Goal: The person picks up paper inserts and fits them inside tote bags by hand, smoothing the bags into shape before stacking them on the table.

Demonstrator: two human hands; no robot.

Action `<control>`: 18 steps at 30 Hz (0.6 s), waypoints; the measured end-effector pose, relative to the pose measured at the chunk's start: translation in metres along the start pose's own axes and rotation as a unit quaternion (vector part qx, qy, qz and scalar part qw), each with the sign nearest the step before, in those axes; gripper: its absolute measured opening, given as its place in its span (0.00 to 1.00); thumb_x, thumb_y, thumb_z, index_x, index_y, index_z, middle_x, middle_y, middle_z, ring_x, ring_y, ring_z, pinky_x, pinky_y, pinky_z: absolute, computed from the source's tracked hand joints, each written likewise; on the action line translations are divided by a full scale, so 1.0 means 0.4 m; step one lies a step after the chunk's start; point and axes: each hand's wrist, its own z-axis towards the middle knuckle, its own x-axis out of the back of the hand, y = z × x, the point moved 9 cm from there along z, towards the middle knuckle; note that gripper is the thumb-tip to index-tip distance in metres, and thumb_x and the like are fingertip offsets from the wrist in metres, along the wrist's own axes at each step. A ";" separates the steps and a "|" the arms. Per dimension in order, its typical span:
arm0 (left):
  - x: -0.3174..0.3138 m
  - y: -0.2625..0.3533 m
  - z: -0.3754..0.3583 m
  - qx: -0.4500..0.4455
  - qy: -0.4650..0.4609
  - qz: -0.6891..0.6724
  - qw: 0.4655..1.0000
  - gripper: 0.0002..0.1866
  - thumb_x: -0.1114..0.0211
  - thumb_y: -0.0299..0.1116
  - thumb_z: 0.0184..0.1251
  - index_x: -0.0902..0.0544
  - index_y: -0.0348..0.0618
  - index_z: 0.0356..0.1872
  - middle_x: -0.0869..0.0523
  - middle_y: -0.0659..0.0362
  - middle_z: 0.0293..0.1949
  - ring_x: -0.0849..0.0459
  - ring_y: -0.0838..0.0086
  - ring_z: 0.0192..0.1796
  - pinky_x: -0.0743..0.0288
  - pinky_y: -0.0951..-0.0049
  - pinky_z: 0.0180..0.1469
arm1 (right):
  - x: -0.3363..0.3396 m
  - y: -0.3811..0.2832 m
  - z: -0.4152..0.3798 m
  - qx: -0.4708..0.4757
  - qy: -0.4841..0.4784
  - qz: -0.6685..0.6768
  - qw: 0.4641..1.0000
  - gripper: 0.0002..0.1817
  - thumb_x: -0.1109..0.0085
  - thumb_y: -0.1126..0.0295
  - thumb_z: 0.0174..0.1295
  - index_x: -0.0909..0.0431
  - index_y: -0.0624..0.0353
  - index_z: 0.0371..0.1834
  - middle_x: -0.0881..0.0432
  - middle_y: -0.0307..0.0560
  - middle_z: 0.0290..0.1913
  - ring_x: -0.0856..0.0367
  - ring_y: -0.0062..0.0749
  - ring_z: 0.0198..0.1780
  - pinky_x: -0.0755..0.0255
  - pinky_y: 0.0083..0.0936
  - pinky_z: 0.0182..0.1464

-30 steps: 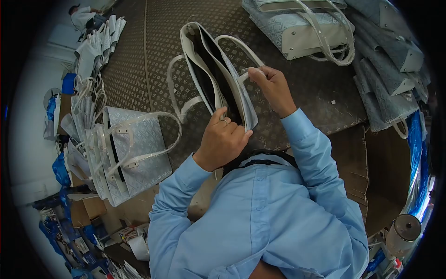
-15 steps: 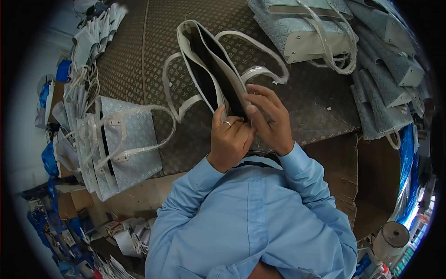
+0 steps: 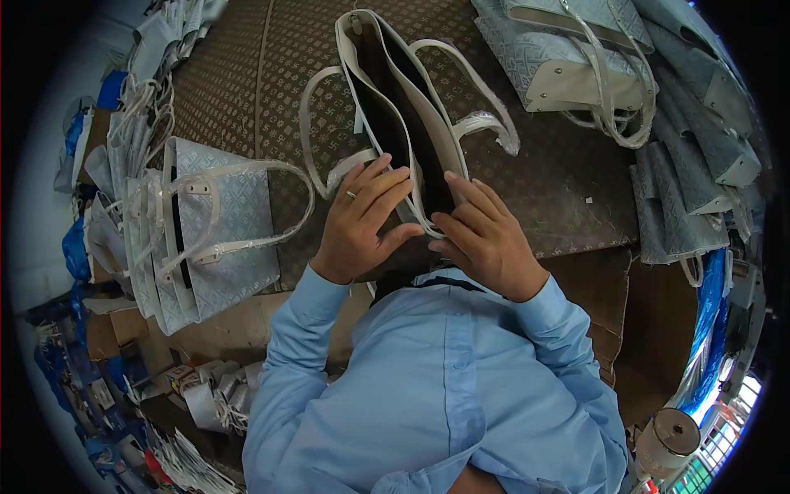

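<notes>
A pale grey tote bag point(image 3: 387, 90) stands mouth-up on the dark patterned table point(image 3: 247, 90), its dark inside showing. Two plastic-wrapped handles loop out to either side of it. My left hand point(image 3: 358, 222), a ring on one finger, presses flat against the bag's left wall near its close end. My right hand point(image 3: 485, 239) presses against the right wall, fingers spread. Both hands clasp the bag's near end between them. My light blue sleeves and shirt fill the lower part of the view.
A row of finished silver-grey bags point(image 3: 197, 230) leans at the table's left edge. More bags point(image 3: 592, 58) lie stacked at the top right. Brown cardboard point(image 3: 650, 288) covers the right corner, with a tape roll point(image 3: 671, 440) below it. Clutter and blue wrapping lie on the floor at left.
My right hand let go of the bag's handle and came down onto its right wall. My left hand flattened on the left wall. The handle now lies loose on the table.
</notes>
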 end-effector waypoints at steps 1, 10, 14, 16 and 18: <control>0.004 -0.001 0.005 -0.013 0.005 0.016 1.000 0.23 0.30 0.45 0.56 0.20 0.41 0.48 0.21 0.55 0.53 0.27 0.57 0.63 0.35 0.54 0.64 | -0.004 -0.003 0.007 0.002 -0.011 -0.003 1.000 0.15 0.30 0.68 0.49 0.18 0.60 0.40 0.25 0.47 0.34 0.25 0.47 0.57 0.30 0.44 0.57; -0.001 -0.042 -0.009 -0.036 0.071 -0.048 0.996 0.19 0.26 0.44 0.52 0.21 0.42 0.36 0.20 0.58 0.40 0.24 0.60 0.54 0.27 0.58 0.55 | -0.006 -0.005 -0.018 0.030 0.095 0.014 0.995 0.11 0.31 0.72 0.48 0.21 0.62 0.34 0.22 0.46 0.31 0.24 0.41 0.41 0.30 0.39 0.46; -0.006 -0.050 0.003 -0.032 0.060 -0.090 0.994 0.20 0.29 0.47 0.55 0.21 0.41 0.38 0.20 0.56 0.44 0.25 0.59 0.55 0.28 0.58 0.58 | -0.007 -0.006 -0.012 0.087 0.026 -0.004 0.996 0.17 0.30 0.61 0.50 0.19 0.62 0.36 0.20 0.46 0.35 0.24 0.41 0.46 0.29 0.41 0.49; 0.003 -0.054 0.009 -0.046 0.051 -0.085 0.994 0.22 0.31 0.48 0.58 0.21 0.40 0.42 0.21 0.54 0.49 0.26 0.57 0.59 0.29 0.58 0.60 | 0.009 -0.026 0.004 0.074 0.010 0.001 0.997 0.17 0.31 0.62 0.51 0.20 0.62 0.38 0.20 0.46 0.34 0.24 0.41 0.45 0.30 0.42 0.50; 0.024 -0.064 0.024 -0.021 0.064 -0.147 0.987 0.21 0.32 0.45 0.62 0.22 0.38 0.46 0.22 0.50 0.51 0.28 0.53 0.63 0.31 0.57 0.61 | -0.001 -0.031 0.010 0.056 -0.012 -0.006 0.998 0.15 0.34 0.63 0.54 0.21 0.62 0.39 0.23 0.44 0.31 0.24 0.39 0.41 0.32 0.44 0.55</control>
